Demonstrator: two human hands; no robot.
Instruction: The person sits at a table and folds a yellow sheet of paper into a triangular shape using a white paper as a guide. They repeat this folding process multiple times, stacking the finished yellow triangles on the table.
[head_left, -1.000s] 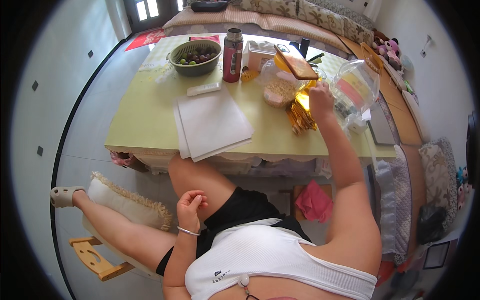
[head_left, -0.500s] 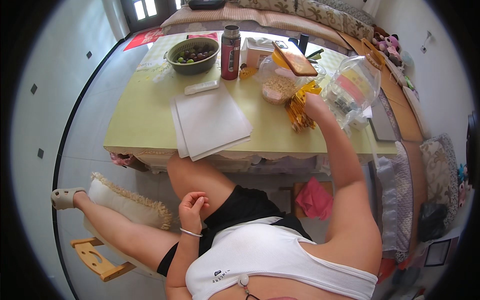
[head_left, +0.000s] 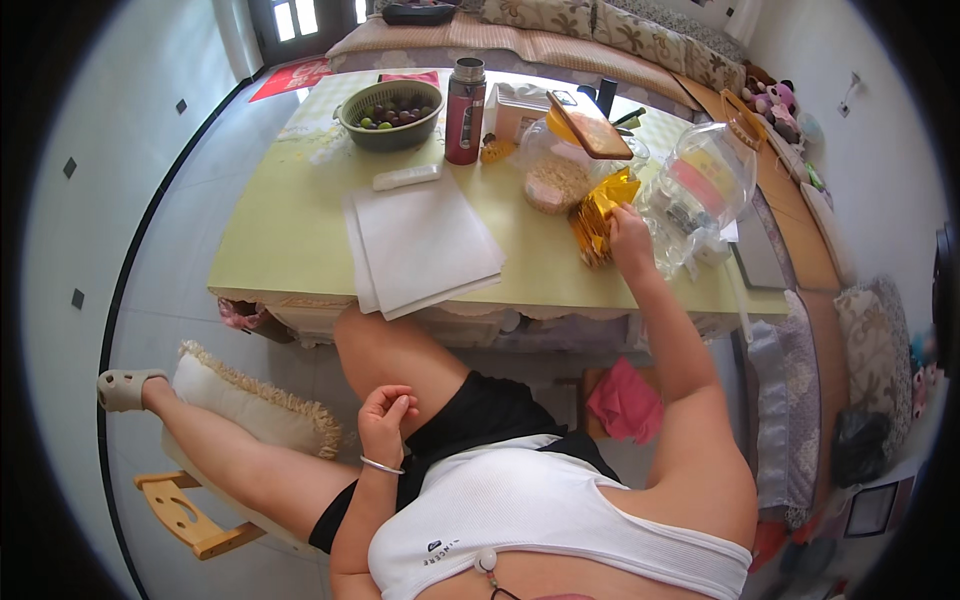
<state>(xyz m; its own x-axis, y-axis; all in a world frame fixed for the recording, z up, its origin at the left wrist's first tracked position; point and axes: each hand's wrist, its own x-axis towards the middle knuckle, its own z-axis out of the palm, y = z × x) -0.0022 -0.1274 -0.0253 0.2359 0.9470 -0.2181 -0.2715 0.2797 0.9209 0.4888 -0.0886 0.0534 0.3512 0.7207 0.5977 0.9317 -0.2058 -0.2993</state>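
Note:
On the right part of the table, my right hand (head_left: 630, 240) is closed at the edge of a shiny gold foil packet (head_left: 612, 192), pinching it between fingertips. The packet sits against a stack of gold foil packets (head_left: 592, 238), standing partly upright. Just behind is a clear round jar (head_left: 556, 182) holding pale flakes, and a phone (head_left: 590, 125) rests tilted over its top. My left hand (head_left: 386, 418), a silver bangle at its wrist, hovers by my thigh with fingers curled together and nothing seen in them.
White paper sheets (head_left: 425, 240) lie mid-table, a white slim case (head_left: 407, 177) at their far edge. Behind stand a bowl of grapes (head_left: 390, 132) and a maroon flask (head_left: 464, 115). Right of the packets are a clear plastic container (head_left: 705, 180) and a grey laptop-like slab (head_left: 760, 255).
My right hand has drawn slightly toward me and now pinches the gold foil packet's edge, which shows broader and flatter than before. The left hand stays put.

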